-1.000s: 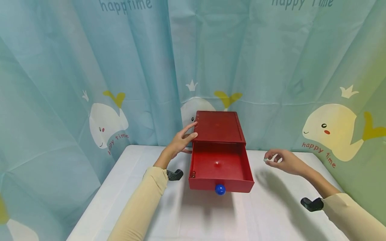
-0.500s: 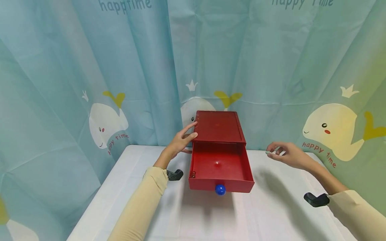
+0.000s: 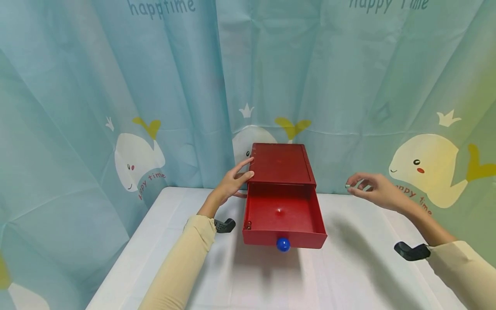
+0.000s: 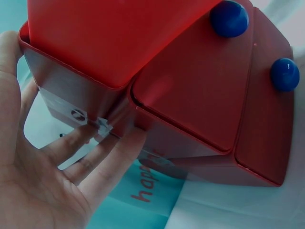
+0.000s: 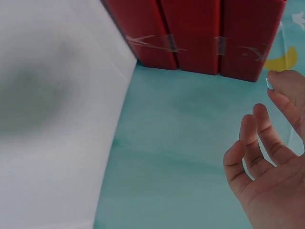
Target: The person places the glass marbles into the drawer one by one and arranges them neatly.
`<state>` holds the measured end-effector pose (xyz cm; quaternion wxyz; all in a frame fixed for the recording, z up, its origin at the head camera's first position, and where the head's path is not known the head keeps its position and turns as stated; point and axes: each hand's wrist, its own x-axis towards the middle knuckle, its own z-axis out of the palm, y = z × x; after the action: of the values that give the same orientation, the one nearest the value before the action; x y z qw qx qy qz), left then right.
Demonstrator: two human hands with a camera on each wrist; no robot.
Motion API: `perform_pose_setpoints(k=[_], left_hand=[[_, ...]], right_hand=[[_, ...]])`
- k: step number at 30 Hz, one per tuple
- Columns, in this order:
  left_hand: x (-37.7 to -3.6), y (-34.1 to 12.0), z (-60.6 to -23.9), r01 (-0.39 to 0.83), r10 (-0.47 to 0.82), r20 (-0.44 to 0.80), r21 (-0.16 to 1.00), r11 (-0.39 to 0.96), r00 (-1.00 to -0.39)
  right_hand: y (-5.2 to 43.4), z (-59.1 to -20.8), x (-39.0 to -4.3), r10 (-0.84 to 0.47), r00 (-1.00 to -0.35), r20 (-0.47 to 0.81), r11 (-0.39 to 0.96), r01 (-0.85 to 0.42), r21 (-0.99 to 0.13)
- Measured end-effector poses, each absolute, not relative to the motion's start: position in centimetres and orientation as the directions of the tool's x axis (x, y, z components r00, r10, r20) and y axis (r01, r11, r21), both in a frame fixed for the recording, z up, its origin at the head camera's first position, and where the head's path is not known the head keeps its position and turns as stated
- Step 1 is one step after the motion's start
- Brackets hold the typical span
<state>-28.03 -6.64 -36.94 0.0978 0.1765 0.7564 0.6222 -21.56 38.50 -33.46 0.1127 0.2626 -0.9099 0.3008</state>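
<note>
Red drawer box point(image 3: 282, 165) was seen at the back middle of the white table point(image 3: 193, 275), close to the whale-print curtain point(image 3: 116, 107), with its top drawer point(image 3: 283, 217) pulled out toward the person and a blue knob point(image 3: 283, 244) on the drawer front. A small red spot was seen on the drawer floor; what it was could not be told. The left hand point(image 3: 234, 181) was laid against the box's left side near the top edge, its fingers straight and spread, the thumb point(image 4: 9, 57) resting by the corner in the left wrist view. The right hand point(image 3: 372, 189) was held in the air well to the right of the box, apart from it, with fingers loosely curled. A tiny pale object point(image 3: 348, 186) was pinched between thumb and forefinger; only a sliver showed at the fingertip point(image 5: 269, 84), and its kind could not be made out. The box's lower drawers were hidden in the head view.
</note>
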Motion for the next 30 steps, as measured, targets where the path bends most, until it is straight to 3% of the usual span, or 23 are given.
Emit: perform_pose_setpoints(k=[30], left_hand=[[-27.9, -6.6, -37.0, 0.154, 0.391, 0.084, 0.976, 0.152, -0.917]], right_hand=[[37.4, -30.1, -20.7, -0.373, -0.861, 0.344, 0.663, -0.507, -0.551]])
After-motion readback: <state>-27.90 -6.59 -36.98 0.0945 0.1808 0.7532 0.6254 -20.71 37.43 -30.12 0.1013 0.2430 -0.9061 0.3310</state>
